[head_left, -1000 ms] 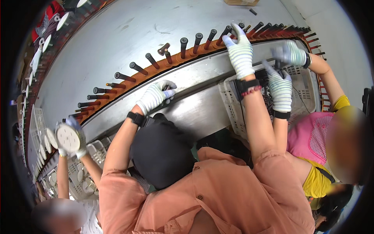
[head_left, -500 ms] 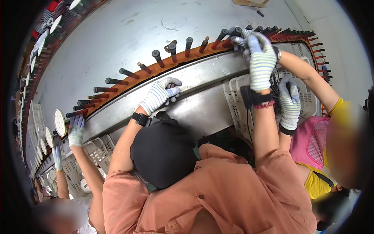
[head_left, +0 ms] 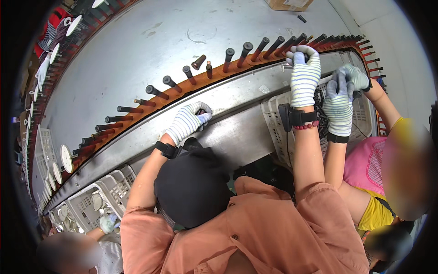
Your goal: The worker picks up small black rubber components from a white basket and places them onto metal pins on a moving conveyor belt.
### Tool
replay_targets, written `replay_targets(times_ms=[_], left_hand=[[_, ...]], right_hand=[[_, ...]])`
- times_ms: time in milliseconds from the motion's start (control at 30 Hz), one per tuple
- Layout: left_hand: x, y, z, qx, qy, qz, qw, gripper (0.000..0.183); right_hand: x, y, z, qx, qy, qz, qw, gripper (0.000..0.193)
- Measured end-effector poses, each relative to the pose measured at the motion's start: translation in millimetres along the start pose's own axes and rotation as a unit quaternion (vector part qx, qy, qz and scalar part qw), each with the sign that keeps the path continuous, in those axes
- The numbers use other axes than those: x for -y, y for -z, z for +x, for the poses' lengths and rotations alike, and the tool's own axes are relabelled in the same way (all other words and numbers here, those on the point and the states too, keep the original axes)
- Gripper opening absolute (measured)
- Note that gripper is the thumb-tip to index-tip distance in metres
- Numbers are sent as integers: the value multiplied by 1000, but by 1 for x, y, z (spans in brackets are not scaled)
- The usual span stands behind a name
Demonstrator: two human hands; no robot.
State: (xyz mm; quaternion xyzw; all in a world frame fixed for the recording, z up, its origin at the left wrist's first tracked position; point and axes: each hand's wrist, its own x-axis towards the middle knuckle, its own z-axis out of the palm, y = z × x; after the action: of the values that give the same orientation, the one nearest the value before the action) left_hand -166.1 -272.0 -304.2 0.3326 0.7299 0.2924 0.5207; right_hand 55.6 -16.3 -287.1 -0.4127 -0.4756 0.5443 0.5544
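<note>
My left hand [head_left: 188, 121], in a striped glove, rests by the metal rail [head_left: 237, 97] with its fingers closed around a small dark piece [head_left: 201, 112], mostly hidden. My right hand [head_left: 305, 75], gloved the same way, is raised at the row of pegs with its fingers curled inward; what they hold, if anything, is hidden. Just behind its fingertips stands a red peg with a black sleeve [head_left: 299, 39]. Similar pegs line the curved orange track [head_left: 219, 73]. A few, such as the copper-tipped peg [head_left: 209, 69], have no black sleeve.
A brown cone-shaped piece [head_left: 198, 62] and a short black piece [head_left: 301, 18] lie on the metal table [head_left: 137, 50]. A cardboard box [head_left: 288, 4] sits at the far edge. White baskets [head_left: 271, 114] stand on both sides. At right, a co-worker's gloved hands [head_left: 342, 100] are over a basket.
The pegs have moved left along the track. My right hand has shifted slightly down; my left stays about in place. The right co-worker's hand has withdrawn from beside mine; the left co-worker's hand dropped toward a basket.
</note>
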Motion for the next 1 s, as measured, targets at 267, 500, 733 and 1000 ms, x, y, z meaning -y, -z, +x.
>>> replay_targets(times_ms=[267, 500, 733, 1000], left_hand=[[24, 13, -4, -12, 10, -33, 999, 14], [28, 15, -5, -35, 6, -53, 998, 11], [25, 12, -7, -16, 17, -66, 998, 12], [27, 13, -2, -17, 9, -55, 998, 14]], right_hand=[[-48, -61, -9, 128, 110, -221, 961, 34], [-5, -55, -31, 60, 109, -84, 989, 30], [-5, -2, -52, 60, -139, 6, 988, 27], [-4, -11, -17, 6, -85, -4, 996, 25]])
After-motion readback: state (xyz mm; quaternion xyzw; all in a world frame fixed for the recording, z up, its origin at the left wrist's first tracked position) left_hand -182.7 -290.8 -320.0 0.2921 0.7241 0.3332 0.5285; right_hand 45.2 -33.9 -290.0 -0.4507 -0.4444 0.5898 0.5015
